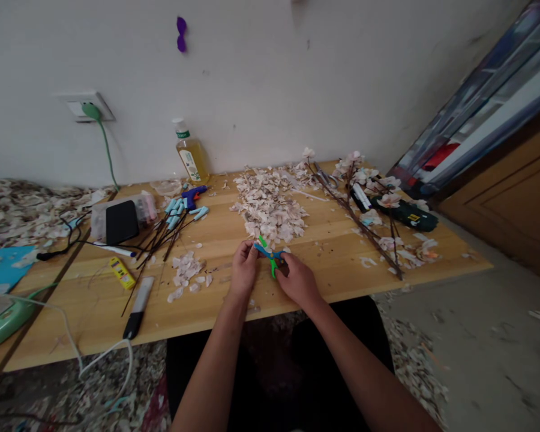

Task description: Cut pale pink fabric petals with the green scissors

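Note:
My right hand (299, 278) is closed around the handles of blue and green scissors (272, 254), held above the front part of the wooden table (220, 294). The scissor blades are spread apart and point left. Close to the blades, my left hand (245, 264) is closed with thumb and fingertips together; whatever it pinches is too small to make out. Just behind both hands lies a large heap of pale petal-like pieces (270, 204). To the left is a smaller pile of pale petals (188, 268).
Branches with pale blossoms (355, 204) stretch along the right side. On the left lie a blue glue gun (193, 195), a black phone (122, 222), a knife-like tool with a black handle (138, 309) and a yellow box (122, 273). A bottle (191, 153) stands by the wall.

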Demonstrator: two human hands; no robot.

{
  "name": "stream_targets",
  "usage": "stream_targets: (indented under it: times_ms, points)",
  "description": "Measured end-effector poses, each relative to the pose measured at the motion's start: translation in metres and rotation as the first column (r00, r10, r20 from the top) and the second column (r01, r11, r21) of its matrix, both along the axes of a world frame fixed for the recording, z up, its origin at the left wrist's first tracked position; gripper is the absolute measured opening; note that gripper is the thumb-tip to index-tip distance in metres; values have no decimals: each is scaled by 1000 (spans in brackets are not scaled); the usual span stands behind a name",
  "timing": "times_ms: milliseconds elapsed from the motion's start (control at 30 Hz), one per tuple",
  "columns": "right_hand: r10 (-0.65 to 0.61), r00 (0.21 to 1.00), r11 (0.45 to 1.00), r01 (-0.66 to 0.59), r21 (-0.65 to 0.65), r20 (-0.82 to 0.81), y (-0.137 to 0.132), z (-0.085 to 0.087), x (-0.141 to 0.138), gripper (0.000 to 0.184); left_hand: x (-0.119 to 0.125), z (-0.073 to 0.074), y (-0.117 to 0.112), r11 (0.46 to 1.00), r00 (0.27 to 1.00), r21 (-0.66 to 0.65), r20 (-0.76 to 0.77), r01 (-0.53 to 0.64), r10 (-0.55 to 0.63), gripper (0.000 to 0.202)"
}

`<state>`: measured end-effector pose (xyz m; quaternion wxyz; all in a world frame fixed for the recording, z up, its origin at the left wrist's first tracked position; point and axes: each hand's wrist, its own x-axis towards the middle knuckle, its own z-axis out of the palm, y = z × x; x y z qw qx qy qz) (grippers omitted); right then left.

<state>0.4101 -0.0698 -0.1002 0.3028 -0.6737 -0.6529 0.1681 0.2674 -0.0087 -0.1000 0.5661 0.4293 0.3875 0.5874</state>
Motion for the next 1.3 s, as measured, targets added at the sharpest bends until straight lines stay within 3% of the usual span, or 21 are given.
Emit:
stream_targets:
  times_ms: [233, 733, 1100, 1300]
  points:
    - [4, 1000, 1000, -4, 8, -2, 0, -1, 1, 33, 2, 9, -2, 1000, 998, -22, 61, 16, -14, 25]
    - [6, 1000, 1000, -6, 8, 12, 0, -1, 0, 29, -1, 0, 2, 998, 988, -67, 150, -19, 29, 23]
    - [7, 1000, 1000, -7, 5, 10, 1, -1, 1, 29, -1, 4, -1, 999, 999, -31, 42, -14, 15, 23]
    - [15, 1000, 1000, -15, 15, 4, 0, 0, 1, 30, -2, 8, -3, 997, 990, 73, -134, -34, 44, 21]
